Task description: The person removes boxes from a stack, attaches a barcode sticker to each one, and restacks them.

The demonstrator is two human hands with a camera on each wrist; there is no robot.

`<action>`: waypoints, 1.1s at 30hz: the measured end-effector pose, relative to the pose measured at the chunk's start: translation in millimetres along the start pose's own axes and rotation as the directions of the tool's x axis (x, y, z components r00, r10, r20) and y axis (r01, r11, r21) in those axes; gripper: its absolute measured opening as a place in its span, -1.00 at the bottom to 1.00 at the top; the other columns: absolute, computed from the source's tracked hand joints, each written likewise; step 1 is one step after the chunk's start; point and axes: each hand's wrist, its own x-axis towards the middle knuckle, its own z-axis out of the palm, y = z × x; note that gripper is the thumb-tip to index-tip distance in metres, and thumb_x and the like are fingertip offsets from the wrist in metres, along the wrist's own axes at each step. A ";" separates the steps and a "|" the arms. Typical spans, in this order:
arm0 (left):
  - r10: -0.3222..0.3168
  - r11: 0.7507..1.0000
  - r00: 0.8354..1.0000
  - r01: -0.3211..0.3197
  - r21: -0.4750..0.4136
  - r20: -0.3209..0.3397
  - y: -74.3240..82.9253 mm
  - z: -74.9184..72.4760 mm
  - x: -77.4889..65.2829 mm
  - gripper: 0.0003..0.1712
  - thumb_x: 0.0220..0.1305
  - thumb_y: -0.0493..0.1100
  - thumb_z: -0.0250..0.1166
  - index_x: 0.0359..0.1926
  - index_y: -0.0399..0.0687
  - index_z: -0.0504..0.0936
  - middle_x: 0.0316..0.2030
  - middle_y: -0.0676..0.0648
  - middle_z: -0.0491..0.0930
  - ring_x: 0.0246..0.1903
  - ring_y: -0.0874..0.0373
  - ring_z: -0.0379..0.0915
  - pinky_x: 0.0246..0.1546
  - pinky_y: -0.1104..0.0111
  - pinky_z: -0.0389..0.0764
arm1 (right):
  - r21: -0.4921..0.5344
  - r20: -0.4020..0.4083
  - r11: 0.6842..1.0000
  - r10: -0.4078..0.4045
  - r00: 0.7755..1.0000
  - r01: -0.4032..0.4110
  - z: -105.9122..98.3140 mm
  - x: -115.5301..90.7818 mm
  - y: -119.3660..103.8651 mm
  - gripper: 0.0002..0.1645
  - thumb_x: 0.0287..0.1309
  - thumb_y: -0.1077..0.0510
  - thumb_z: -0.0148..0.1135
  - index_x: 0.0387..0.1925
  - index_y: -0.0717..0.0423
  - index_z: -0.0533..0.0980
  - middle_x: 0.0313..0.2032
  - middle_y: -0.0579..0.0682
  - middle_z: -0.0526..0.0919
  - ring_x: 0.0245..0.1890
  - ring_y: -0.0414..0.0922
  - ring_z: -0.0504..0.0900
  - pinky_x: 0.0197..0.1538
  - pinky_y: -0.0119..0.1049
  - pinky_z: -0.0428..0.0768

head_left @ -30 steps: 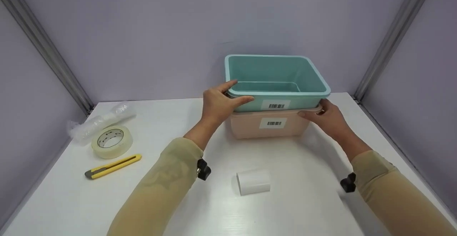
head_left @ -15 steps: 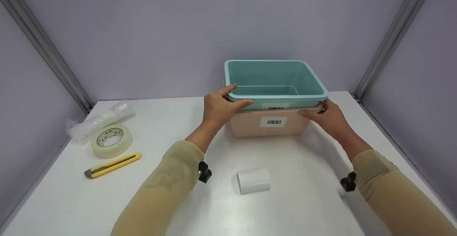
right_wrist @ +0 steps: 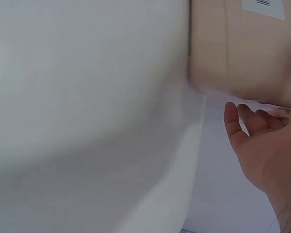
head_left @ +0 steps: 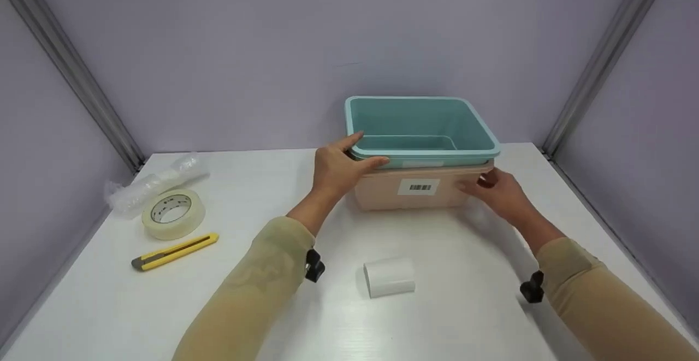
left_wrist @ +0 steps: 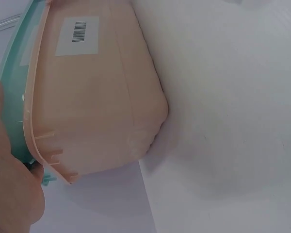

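In the head view a teal plastic bin (head_left: 423,111) sits nested in a pink bin (head_left: 377,193), its rim standing above the pink rim. My left hand (head_left: 338,169) grips the teal bin's near left corner, thumb along the front below the rim and a finger over the rim. At the pink bin's right front corner, my right hand (head_left: 499,190) holds on with the thumb on the front wall and curled fingers (right_wrist: 254,121) along the side. A barcode label (head_left: 419,187) shows on the pink front; the teal bin's label is mostly hidden.
On the white table (head_left: 262,186), a short white tube (head_left: 390,277) lies in front of the bins. At the left are a roll of bubble wrap (head_left: 158,183), a roll of tape (head_left: 185,220) and a yellow utility knife (head_left: 177,252). Walls stand behind and at both sides.
The teal bin has sunk deeper into the pink bin, and its label has slipped behind the pink rim. Both hands have moved slightly down.
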 end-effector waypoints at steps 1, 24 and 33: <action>-0.002 1.000 1.000 0.002 0.003 0.006 0.0 0.1 -1.4 -0.03 -0.05 0.25 0.71 0.36 -0.03 0.65 -0.31 -0.07 0.75 -0.45 0.29 0.49 -0.30 0.42 0.55 | 0.013 0.003 1.000 0.008 1.000 -0.008 2.2 -1.8 4.4 0.20 0.29 -0.28 0.47 0.71 -0.09 0.02 0.60 0.03 0.23 0.57 0.10 0.24 0.47 0.08 0.37; -0.035 0.993 0.999 0.032 0.112 0.028 -7.7 2.5 -11.7 0.03 -0.02 0.32 0.67 0.42 0.00 0.59 0.33 -0.12 0.59 0.22 0.09 0.61 0.19 0.26 0.62 | 0.050 -0.024 0.998 -0.028 0.999 0.029 1.4 -9.2 -4.5 0.10 0.40 -0.24 0.37 0.72 -0.14 0.00 0.57 0.03 0.26 0.53 0.12 0.31 0.25 -0.26 0.57; -0.070 0.989 0.994 0.057 0.138 0.089 -8.8 -23.4 -5.0 0.10 0.16 0.27 0.60 0.59 -0.05 0.36 0.52 -0.08 0.36 0.53 0.06 0.23 0.46 0.25 0.34 | -0.014 -0.011 0.999 0.053 0.999 -0.053 -4.4 -7.9 -0.7 0.25 0.39 -0.30 0.36 0.74 -0.14 -0.21 0.68 0.05 0.00 0.61 0.19 0.14 0.48 0.15 0.33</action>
